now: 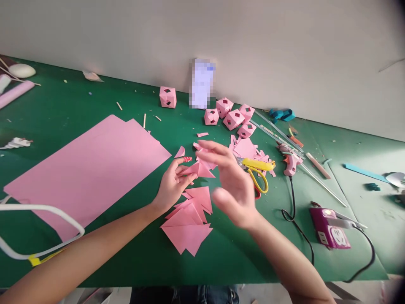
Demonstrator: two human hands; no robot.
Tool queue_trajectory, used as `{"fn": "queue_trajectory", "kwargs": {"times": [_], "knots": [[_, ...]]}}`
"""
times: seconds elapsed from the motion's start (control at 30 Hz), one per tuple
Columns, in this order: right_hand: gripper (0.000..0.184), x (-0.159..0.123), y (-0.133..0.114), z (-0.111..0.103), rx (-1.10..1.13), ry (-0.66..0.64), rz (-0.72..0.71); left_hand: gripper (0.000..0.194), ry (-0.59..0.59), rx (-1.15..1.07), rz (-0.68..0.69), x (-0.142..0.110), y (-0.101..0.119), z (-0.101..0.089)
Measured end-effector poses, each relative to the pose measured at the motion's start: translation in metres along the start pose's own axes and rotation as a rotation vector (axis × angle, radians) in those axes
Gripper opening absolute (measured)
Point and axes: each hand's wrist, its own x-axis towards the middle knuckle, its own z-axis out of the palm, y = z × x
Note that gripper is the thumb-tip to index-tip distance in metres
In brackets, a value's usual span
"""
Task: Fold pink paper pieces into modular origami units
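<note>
Between its thumb and fingers, my left hand point(172, 183) pinches a folded pink paper piece point(202, 169) over the middle of the table. A red patterned wrap covers one of its fingertips. My right hand point(236, 185) is raised just to the right, fingers stretched and thumb apart, with nothing in it. It partly hides the scissors and pink paper behind. Below both hands lies a loose stack of folded pink paper pieces point(188, 228). Scissors with yellow handles point(257, 166) rest on pink scraps point(245, 147) beyond my right hand.
Large pink sheets point(91, 169) cover the left. Several pink paper balls with cut-out holes point(234, 119) and another one point(167, 97) stand at the back near a blurred phone point(202, 84). A glue gun point(291, 162), clear sticks point(322, 185) and a purple power socket point(330, 228) lie right.
</note>
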Motion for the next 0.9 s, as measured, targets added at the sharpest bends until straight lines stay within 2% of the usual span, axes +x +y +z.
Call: {"fn": "queue_trajectory", "kwargs": {"times": [0.07,0.17,0.23,0.27,0.33,0.4,0.57,0.73,0.9], "knots": [[0.049,-0.001,0.03,0.013,0.004,0.073,0.034,0.052,0.036,-0.073,-0.082,0.001,0.006,-0.001],[0.063,-0.017,0.07,0.034,0.093,0.189,0.228,0.054,0.08,-0.122,-0.086,0.0,0.011,-0.002],[0.065,-0.027,0.085,0.043,0.26,0.229,0.366,0.054,0.074,-0.117,-0.071,0.0,0.011,-0.002],[0.061,-0.03,0.087,0.045,0.342,0.203,0.43,0.054,0.062,-0.109,-0.069,-0.001,0.011,-0.003],[0.053,-0.031,0.087,0.046,0.447,0.159,0.529,0.054,0.039,-0.092,-0.069,-0.001,0.009,-0.004],[0.048,-0.029,0.084,0.045,0.48,0.15,0.565,0.055,0.035,-0.081,-0.068,-0.001,0.008,-0.004],[0.053,-0.026,0.08,0.04,0.477,0.187,0.604,0.057,0.029,-0.089,-0.087,0.001,0.009,-0.005],[0.054,-0.026,0.077,0.038,0.518,0.157,0.594,0.053,0.024,-0.067,-0.076,0.001,0.008,-0.006],[0.046,-0.022,0.076,0.036,0.503,0.184,0.559,0.053,-0.007,-0.056,-0.066,0.0,0.005,-0.005]]}}
